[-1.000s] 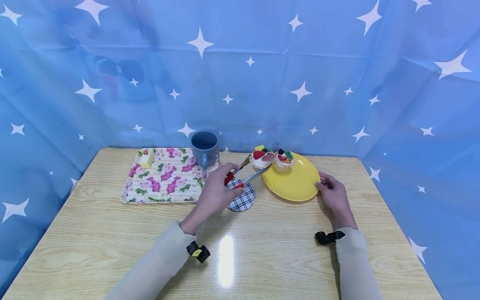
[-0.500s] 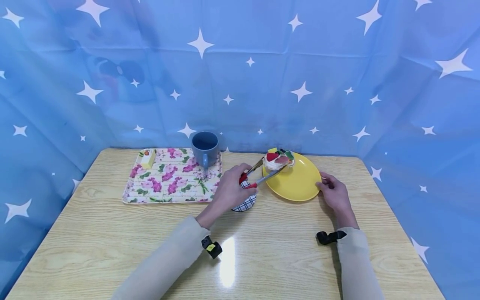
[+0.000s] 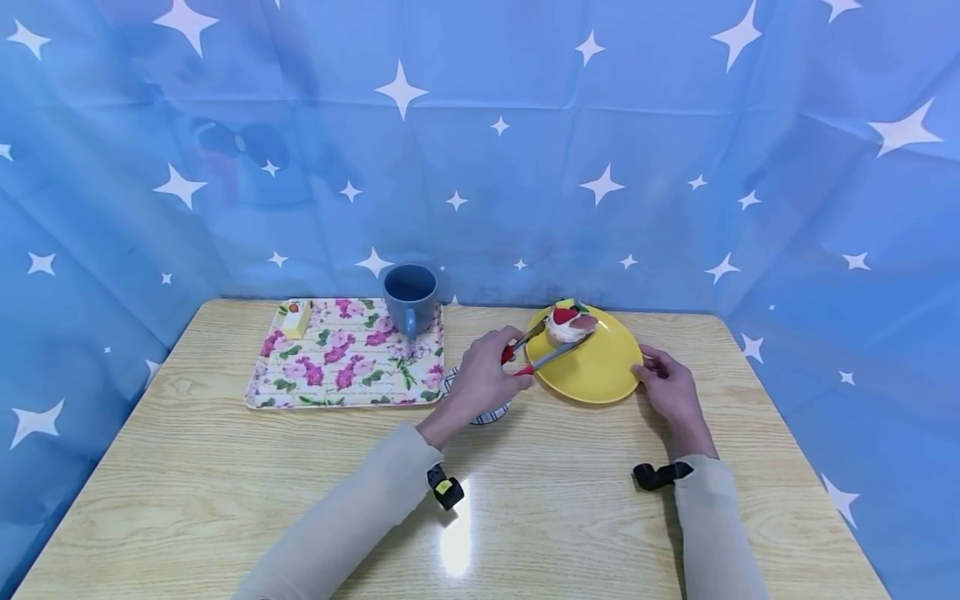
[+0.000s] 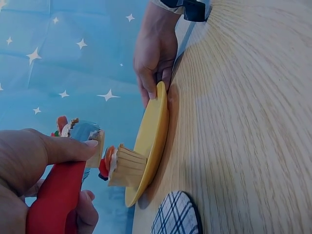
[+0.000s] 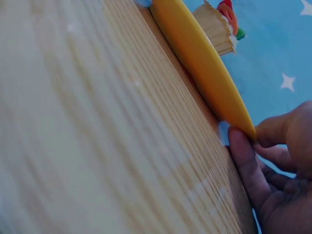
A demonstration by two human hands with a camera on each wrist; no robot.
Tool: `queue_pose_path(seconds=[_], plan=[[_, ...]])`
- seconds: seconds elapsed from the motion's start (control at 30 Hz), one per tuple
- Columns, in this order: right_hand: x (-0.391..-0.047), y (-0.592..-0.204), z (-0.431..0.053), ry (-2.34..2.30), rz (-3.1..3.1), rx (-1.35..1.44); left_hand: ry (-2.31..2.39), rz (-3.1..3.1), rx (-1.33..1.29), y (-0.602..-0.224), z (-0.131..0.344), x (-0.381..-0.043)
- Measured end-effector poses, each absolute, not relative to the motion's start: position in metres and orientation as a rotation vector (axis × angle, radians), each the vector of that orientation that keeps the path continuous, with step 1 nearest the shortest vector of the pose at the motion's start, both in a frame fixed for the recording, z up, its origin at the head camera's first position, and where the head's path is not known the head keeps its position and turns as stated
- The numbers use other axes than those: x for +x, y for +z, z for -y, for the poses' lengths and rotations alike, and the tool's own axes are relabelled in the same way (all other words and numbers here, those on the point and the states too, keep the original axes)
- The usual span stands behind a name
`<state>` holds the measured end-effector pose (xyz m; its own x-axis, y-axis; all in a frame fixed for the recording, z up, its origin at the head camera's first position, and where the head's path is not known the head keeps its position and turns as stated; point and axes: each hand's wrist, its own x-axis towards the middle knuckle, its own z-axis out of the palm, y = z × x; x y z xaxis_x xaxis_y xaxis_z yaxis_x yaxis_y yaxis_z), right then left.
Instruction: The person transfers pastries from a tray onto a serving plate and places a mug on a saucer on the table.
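Observation:
My left hand [image 3: 486,375] grips red-handled tongs [image 3: 552,354], their tips around a cream-topped fruit cupcake [image 3: 567,325]. In the head view this cupcake is over the far left part of a yellow plate [image 3: 603,367]. The left wrist view shows it raised, apart from the plate. A second fruit cupcake [image 4: 127,165] stands on the plate; from the head it is mostly hidden behind the first. My right hand [image 3: 670,396] pinches the plate's right rim, thumb on one face and fingers on the other, as the right wrist view shows.
A flowered tray [image 3: 300,367] lies to the left, bearing a blue mug [image 3: 409,304] and a small slice of cake [image 3: 296,320]. A checked round coaster [image 3: 491,414] is partly hidden under my left hand. A blue starred curtain [image 3: 480,167] hangs behind the table.
My left hand has moved right with the tongs, carrying the cupcake from beside the plate's left edge to over the plate. It now covers most of the second cupcake. My right hand stays put.

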<state>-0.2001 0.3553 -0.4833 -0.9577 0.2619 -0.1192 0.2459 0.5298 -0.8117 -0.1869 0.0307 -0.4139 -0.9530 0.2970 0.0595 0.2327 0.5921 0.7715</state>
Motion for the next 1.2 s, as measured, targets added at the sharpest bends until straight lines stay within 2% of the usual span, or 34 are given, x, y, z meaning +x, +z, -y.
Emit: queue_pose_path(seconds=[1.2], plan=[[-0.202, -0.486, -0.353, 1.466, 2.702, -0.497, 1.165, -2.751, 0.526, -0.430, -0.086, -0.198]])
